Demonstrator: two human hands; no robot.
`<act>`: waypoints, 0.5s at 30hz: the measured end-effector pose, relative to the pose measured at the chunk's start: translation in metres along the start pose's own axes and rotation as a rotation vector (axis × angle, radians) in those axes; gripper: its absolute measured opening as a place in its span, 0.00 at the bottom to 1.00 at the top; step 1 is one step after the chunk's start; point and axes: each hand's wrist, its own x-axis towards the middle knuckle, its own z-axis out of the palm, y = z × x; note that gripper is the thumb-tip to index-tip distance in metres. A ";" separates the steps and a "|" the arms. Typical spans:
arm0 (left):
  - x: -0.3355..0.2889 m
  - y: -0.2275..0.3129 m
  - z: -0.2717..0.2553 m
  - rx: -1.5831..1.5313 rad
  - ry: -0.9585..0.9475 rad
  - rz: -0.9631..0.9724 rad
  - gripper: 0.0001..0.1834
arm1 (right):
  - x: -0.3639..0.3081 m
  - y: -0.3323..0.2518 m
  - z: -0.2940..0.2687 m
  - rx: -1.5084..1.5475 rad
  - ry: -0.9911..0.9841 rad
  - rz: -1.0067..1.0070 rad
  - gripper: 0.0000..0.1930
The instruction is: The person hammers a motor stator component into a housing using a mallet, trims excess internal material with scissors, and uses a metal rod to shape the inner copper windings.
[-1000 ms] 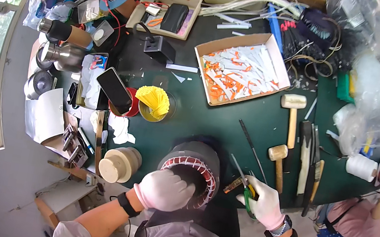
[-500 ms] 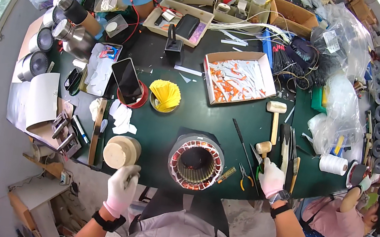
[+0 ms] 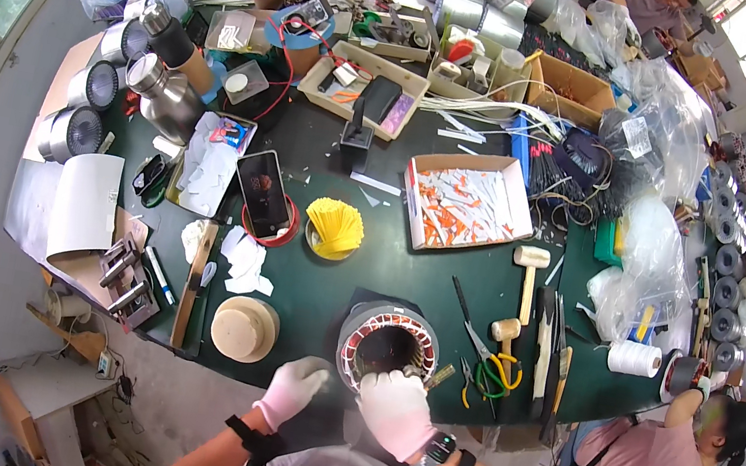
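Daylight from the windows (image 3: 3, 38) reaches the green table (image 3: 420, 276), where the wound stator (image 3: 391, 324) stands, hollow end up, by the middle of the near edge. Our right hand (image 3: 395, 409) covers its near rim, fingers toward the bore; we cannot tell whether the grip pinches anything there. Our left hand (image 3: 296, 387) hangs beside the stator at the near edge, apart from it, fingers loosely curled; we cannot tell whether they pinch anything. We judge the step in hand to be handling or checking the windings at that rim; the next move probably calls for steadying the housing while the right fingers work gently. To the right along the near edge lie pliers (image 3: 466, 385) and scissors (image 3: 488, 384); to the left stands a stepped tan block (image 3: 243, 329). Toward the far edge come a yellow bundle of strips (image 3: 334, 226) and a carton (image 3: 410, 218) of white and orange pieces.
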 end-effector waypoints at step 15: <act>0.017 -0.046 0.064 -0.569 0.130 -0.138 0.21 | 0.016 0.027 -0.003 0.161 0.021 -0.062 0.16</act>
